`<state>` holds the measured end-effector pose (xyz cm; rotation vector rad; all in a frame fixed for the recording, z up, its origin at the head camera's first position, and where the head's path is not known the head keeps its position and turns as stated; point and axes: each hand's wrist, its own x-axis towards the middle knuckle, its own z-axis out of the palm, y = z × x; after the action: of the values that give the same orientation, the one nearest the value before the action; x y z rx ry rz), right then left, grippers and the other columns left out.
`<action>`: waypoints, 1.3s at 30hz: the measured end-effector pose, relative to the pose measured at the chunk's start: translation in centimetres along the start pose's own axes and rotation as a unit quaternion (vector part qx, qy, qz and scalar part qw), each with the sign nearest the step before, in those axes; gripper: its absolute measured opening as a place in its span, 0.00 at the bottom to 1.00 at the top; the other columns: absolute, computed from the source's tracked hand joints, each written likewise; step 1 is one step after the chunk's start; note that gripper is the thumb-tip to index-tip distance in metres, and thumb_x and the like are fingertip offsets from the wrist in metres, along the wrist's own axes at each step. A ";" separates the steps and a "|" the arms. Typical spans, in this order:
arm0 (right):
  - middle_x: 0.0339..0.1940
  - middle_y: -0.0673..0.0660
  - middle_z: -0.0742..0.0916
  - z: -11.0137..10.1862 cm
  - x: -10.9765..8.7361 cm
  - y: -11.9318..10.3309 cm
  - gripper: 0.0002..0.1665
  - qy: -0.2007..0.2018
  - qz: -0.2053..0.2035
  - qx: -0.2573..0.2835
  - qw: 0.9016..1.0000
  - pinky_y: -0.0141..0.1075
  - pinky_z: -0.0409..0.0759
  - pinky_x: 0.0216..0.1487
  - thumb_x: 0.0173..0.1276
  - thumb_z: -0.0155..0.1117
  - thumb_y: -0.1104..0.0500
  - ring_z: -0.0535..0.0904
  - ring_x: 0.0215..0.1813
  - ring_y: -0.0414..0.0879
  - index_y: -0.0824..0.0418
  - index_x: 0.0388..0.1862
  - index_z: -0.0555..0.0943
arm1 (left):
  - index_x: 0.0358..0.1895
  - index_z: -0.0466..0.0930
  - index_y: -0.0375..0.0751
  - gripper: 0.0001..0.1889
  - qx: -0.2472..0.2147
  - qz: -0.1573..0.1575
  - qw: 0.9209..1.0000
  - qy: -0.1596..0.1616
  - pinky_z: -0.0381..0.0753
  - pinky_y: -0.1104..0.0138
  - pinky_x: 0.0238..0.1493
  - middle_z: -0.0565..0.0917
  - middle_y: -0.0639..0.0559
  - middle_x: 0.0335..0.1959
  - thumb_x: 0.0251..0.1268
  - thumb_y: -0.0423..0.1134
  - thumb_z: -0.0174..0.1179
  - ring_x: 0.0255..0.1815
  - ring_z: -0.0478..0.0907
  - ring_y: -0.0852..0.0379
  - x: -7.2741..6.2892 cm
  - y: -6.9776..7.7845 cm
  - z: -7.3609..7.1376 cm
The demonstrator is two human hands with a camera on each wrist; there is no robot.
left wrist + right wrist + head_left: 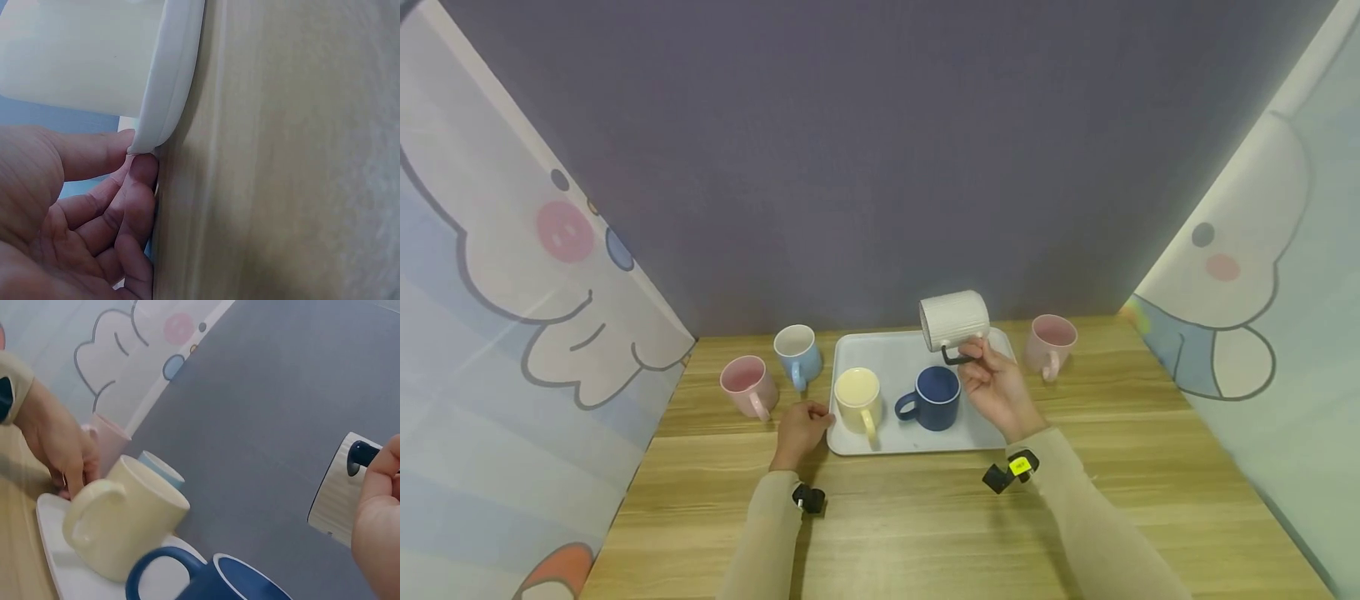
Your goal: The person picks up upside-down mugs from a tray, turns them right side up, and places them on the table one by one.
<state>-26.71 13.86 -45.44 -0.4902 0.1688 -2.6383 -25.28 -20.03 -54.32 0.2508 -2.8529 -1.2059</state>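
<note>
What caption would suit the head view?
Right hand holds a white mug sideways by its handle; left hand pinches a tray bearing a yellow mug and a navy mug.

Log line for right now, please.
left hand: pinches tray edge | right hand: holds white mug sideways by handle | on tray: yellow mug, navy mug

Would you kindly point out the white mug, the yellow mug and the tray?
White mug [955, 319], head view: middle of its ribbed side.
Yellow mug [136, 526], right wrist view: side of its body.
Tray [893, 357], head view: bare part of its surface.

White ribbed mug [957, 320], tipped sideways, above white tray [897, 357]
</note>
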 end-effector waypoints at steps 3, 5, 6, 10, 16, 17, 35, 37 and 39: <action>0.38 0.53 0.76 -0.1 0.0 0.3 0.12 0.000 -0.002 0.018 1.000 0.22 0.47 0.34 0.85 0.34 0.59 0.73 0.36 0.40 0.60 0.43 0.66 | 0.38 0.87 0.35 0.08 -0.004 -0.003 1.000 0.001 0.74 0.66 0.36 0.85 0.46 0.31 0.64 0.38 0.68 0.34 0.79 0.54 0.0 0.0 0.1; 0.38 0.53 0.77 -0.1 0.0 0.5 0.09 0.007 -0.003 0.025 1.000 0.21 0.47 0.35 0.85 0.36 0.60 0.72 0.35 0.40 0.60 0.44 0.66 | 0.38 0.87 0.35 0.08 -0.003 -0.003 1.000 0.003 0.74 0.66 0.36 0.85 0.46 0.30 0.63 0.38 0.69 0.33 0.78 0.54 0.0 0.0 0.1; 0.38 0.53 0.77 -0.1 0.0 0.6 0.09 0.010 -0.003 0.030 0.999 0.21 0.48 0.35 0.85 0.37 0.59 0.72 0.35 0.40 0.60 0.45 0.66 | 0.38 0.87 0.35 0.08 -0.004 -0.003 1.000 0.004 0.74 0.66 0.36 0.85 0.47 0.30 0.63 0.38 0.69 0.33 0.78 0.54 0.0 0.0 0.2; 0.39 0.54 0.77 -0.2 0.0 0.9 0.10 0.012 -0.002 0.051 0.999 0.21 0.49 0.35 0.85 0.36 0.58 0.74 0.35 0.41 0.60 0.45 0.65 | 0.39 0.87 0.36 0.08 -0.009 -0.001 1.000 0.007 0.74 0.65 0.37 0.85 0.47 0.31 0.64 0.38 0.68 0.34 0.78 0.54 -0.1 -0.1 0.3; 0.39 0.54 0.77 -0.3 0.1 1.2 0.12 0.004 -0.003 0.057 0.998 0.21 0.49 0.34 0.86 0.34 0.58 0.76 0.36 0.42 0.60 0.44 0.67 | 0.44 0.87 0.34 0.09 -0.049 -0.003 0.997 0.051 0.78 0.63 0.39 0.88 0.44 0.35 0.69 0.37 0.64 0.37 0.82 0.52 -0.5 0.4 0.4; 0.39 0.54 0.78 -0.3 0.2 1.3 0.12 0.003 -0.003 0.056 0.998 0.21 0.49 0.34 0.86 0.34 0.58 0.76 0.36 0.41 0.60 0.44 0.67 | 0.45 0.87 0.34 0.10 -0.060 0.000 0.996 0.068 0.78 0.64 0.39 0.88 0.44 0.35 0.70 0.37 0.63 0.36 0.82 0.52 -0.7 0.7 0.3; 0.39 0.55 0.79 0.4 0.1 3.0 0.16 -0.042 0.025 0.055 0.997 0.22 0.50 0.32 0.86 0.33 0.59 0.57 0.29 0.36 0.62 0.43 0.69 | 0.46 0.83 0.26 0.14 -0.411 0.060 0.908 -0.060 0.76 0.73 0.29 0.83 0.54 0.24 0.77 0.37 0.56 0.24 0.75 0.61 -4.9 15.5 2.7; 0.39 0.55 0.79 0.5 0.1 3.2 0.18 -0.049 0.032 0.042 0.997 0.23 0.50 0.30 0.87 0.30 0.58 0.51 0.28 0.35 0.62 0.43 0.69 | 0.47 0.83 0.26 0.16 -0.452 0.044 0.886 -0.095 0.75 0.73 0.28 0.83 0.55 0.26 0.78 0.40 0.55 0.23 0.74 0.63 -5.0 16.3 3.1; 0.39 0.55 0.79 0.6 0.0 3.4 0.20 -0.056 0.038 0.027 0.997 0.23 0.51 0.29 0.87 0.27 0.56 0.48 0.27 0.35 0.62 0.44 0.70 | 0.47 0.83 0.28 0.17 -0.487 0.031 0.865 -0.120 0.75 0.74 0.28 0.83 0.56 0.27 0.79 0.43 0.56 0.23 0.73 0.65 -5.1 16.8 3.2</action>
<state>-25.09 10.78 -45.59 -0.5986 0.0793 -2.5275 -22.85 -5.42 -44.39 -0.0452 -1.9703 -2.5584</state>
